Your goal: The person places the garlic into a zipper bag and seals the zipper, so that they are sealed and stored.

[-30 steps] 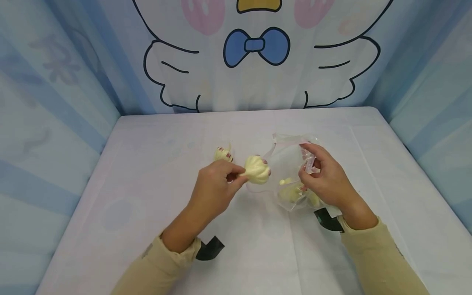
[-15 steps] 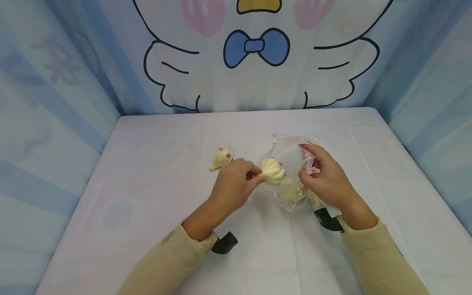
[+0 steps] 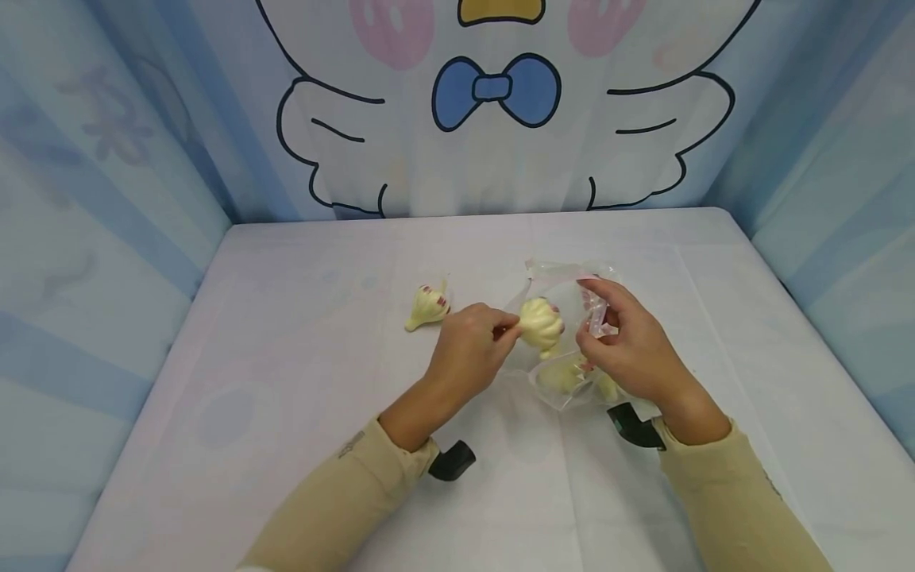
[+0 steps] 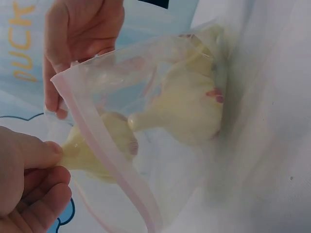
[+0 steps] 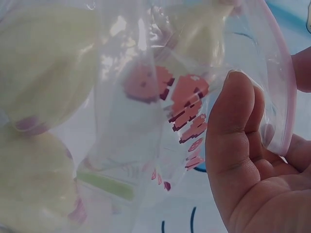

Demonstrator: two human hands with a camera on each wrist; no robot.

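So we've just moved the garlic bulb (image 3: 541,324) rightward, into the mouth of the bag (image 3: 561,276), left hand (image 3: 475,342) pinching its stem. The right hand (image 3: 629,342) still grips the bag; we'd call this one nearly in. Another bulb (image 3: 429,306) sits outside.

My left grip (image 3: 473,345) covers the stem tip of the pale yellow garlic bulb with reddish patches (image 3: 541,322). My right grip (image 3: 631,345) hides part of the clear plastic bag with a pink seal strip (image 4: 138,201), whose folds blur the pale yellow bulbs inside (image 5: 43,63). Two run off the right wrist view's left edge.
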